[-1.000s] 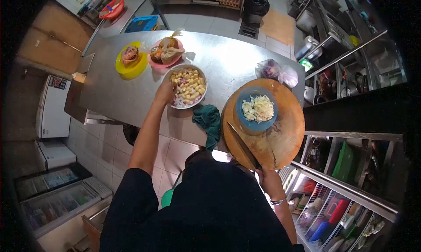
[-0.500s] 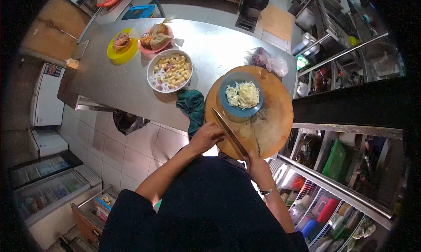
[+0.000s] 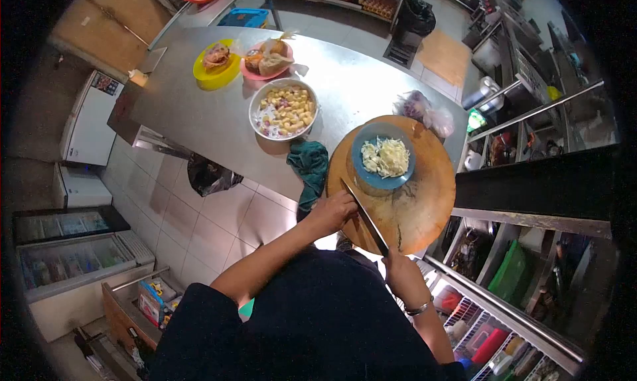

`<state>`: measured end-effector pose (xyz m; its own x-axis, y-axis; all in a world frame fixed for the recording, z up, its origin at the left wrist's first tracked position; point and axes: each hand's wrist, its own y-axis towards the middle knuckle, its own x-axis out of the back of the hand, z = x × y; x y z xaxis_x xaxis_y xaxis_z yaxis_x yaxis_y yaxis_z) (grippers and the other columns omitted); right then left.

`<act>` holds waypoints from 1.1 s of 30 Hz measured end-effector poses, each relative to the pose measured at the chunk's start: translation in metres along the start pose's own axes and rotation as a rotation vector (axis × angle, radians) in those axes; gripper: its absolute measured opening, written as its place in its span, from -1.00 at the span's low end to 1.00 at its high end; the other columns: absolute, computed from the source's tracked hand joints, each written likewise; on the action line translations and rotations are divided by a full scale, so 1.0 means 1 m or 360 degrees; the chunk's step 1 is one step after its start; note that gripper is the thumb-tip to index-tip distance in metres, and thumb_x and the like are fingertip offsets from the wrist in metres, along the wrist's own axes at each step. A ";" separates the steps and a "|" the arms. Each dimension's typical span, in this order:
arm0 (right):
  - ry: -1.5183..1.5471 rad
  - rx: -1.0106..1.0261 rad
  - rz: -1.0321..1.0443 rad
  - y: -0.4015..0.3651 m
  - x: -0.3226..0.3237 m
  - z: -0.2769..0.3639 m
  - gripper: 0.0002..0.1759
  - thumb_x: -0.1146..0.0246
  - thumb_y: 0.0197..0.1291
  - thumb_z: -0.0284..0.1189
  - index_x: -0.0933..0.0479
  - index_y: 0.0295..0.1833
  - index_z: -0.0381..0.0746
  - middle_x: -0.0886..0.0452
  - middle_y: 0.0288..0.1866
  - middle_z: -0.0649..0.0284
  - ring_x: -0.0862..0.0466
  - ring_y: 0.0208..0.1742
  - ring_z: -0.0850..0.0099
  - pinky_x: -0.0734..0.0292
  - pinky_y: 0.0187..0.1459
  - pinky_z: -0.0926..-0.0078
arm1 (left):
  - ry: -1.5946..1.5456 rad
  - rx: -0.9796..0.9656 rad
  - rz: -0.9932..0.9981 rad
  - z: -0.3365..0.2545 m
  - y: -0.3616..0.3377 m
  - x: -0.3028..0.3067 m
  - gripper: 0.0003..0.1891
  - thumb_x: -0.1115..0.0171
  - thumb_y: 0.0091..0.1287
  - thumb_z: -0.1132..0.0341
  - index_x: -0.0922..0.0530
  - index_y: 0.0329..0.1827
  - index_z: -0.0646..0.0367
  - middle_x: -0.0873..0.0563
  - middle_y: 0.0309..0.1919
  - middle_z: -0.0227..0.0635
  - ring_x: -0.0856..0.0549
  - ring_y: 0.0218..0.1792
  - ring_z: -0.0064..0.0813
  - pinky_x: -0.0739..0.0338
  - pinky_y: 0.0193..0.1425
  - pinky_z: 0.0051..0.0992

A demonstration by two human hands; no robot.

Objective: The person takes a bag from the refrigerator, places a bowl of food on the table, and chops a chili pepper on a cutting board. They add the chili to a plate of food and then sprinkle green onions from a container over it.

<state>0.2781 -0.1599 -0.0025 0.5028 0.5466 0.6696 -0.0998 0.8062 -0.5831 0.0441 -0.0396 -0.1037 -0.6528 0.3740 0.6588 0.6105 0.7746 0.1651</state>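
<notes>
My right hand (image 3: 403, 275) is wrapped round the handle of a long kitchen knife (image 3: 366, 220), its blade slanting over the near left part of a round wooden chopping board (image 3: 424, 205). Close beside the blade, my left hand (image 3: 335, 212) rests at the board's left edge with its fingers curled together. Whatever lies under those fingers is hidden. On the board stands a blue bowl (image 3: 363, 174) of finely cut pale food (image 3: 387, 158). A dark green cloth (image 3: 308, 168) hangs over the table edge, just beyond my left hand.
The steel table (image 3: 179, 109) also bears a white bowl (image 3: 267, 135) of pale chunks, a yellow dish (image 3: 217, 81), a pink plate (image 3: 250, 70) with bagged food and purplish bagged items (image 3: 417, 106). Shelving (image 3: 504, 255) stands close on the right. A black bag (image 3: 211, 175) hangs below the table.
The view has swung, so the table and its contents appear further right and slightly lower. Both hands remain by the board, the knife still in my right hand.
</notes>
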 end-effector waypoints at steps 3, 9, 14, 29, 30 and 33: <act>0.0162 0.0037 -0.0073 0.005 -0.009 0.009 -0.74 -0.15 0.44 -0.35 -0.37 -0.01 -0.34 -0.66 -0.28 -0.27 -0.67 -0.19 -0.27 -0.52 -0.18 -0.19 | -0.0052 -0.0145 -0.0149 -0.011 0.004 0.009 -0.89 -0.32 0.29 0.41 -0.67 -0.15 0.13 -0.68 -0.15 -0.30 -0.64 0.01 -0.18 -0.57 0.07 -0.23; -0.0007 0.0105 -0.0015 0.008 -0.008 -0.007 -0.76 -0.16 0.44 -0.36 -0.34 -0.04 -0.33 -0.62 -0.36 -0.31 -0.64 -0.25 -0.32 -0.50 -0.26 -0.22 | 0.0002 -0.0132 -0.0120 -0.009 -0.001 0.003 -0.83 -0.32 0.25 0.45 -0.65 -0.11 0.20 -0.66 -0.14 -0.21 -0.63 0.00 -0.13 -0.55 0.09 -0.23; 0.0243 -0.0109 0.0070 0.015 -0.011 -0.001 -0.73 -0.14 0.44 -0.35 -0.33 0.02 -0.33 -0.64 -0.34 -0.30 -0.65 -0.23 -0.31 -0.50 -0.23 -0.22 | -0.0032 -0.0070 -0.0136 -0.010 -0.003 0.001 -0.87 -0.28 0.24 0.48 -0.63 -0.16 0.22 -0.64 -0.18 -0.21 -0.63 -0.03 -0.12 -0.54 0.07 -0.22; 0.0122 0.0093 -0.0174 0.026 -0.046 -0.015 -0.79 -0.20 0.41 -0.39 -0.38 -0.05 -0.30 -0.62 -0.38 -0.28 -0.65 -0.29 -0.29 -0.50 -0.28 -0.16 | 0.0079 -0.0120 -0.0175 -0.010 -0.004 0.001 -0.86 -0.28 0.23 0.47 -0.67 -0.16 0.19 -0.65 -0.17 -0.23 -0.65 -0.02 -0.17 -0.56 0.05 -0.25; 0.0126 0.0090 -0.0170 0.022 -0.041 -0.011 -0.79 -0.20 0.41 -0.39 -0.38 -0.05 -0.30 -0.62 -0.38 -0.28 -0.65 -0.29 -0.29 -0.50 -0.28 -0.16 | 0.0120 -0.0119 -0.0145 -0.010 -0.005 0.003 -0.85 -0.27 0.23 0.48 -0.67 -0.15 0.20 -0.65 -0.17 -0.22 -0.64 -0.02 -0.17 -0.56 0.06 -0.25; 0.0097 0.0124 -0.0164 0.014 -0.023 0.003 -0.79 -0.20 0.41 -0.38 -0.40 -0.08 -0.31 -0.63 -0.37 -0.26 -0.64 -0.28 -0.30 -0.50 -0.28 -0.16 | 0.0166 -0.0129 -0.0115 -0.009 -0.008 0.003 -0.83 -0.25 0.22 0.49 -0.67 -0.14 0.20 -0.65 -0.16 -0.21 -0.64 -0.01 -0.16 -0.56 0.07 -0.24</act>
<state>0.2626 -0.1606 -0.0252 0.5646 0.4474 0.6936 -0.1103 0.8737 -0.4738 0.0416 -0.0488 -0.0971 -0.6489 0.2604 0.7150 0.6004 0.7525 0.2708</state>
